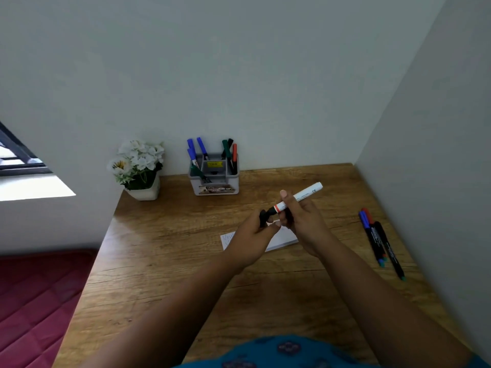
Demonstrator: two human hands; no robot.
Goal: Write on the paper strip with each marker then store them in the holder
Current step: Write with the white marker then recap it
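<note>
My right hand [300, 216] grips a white marker [305, 193] with a red ring, held slantwise above the desk. Its black tip end points left toward a black cap [263, 217], which my left hand [255, 235] pinches; cap and tip are touching or nearly so. Beneath both hands lies the white paper strip [281, 239] with some writing at its left end, mostly hidden. The grey holder [215, 176] stands at the back against the wall with several blue, green, red and black markers in it. Three dark markers [380, 243] lie on the desk at the right.
A white pot of white flowers [139, 168] stands left of the holder. The wooden desk [186, 261] fills a corner, with walls behind and on the right. A red mattress [34, 296] lies below the desk's left edge.
</note>
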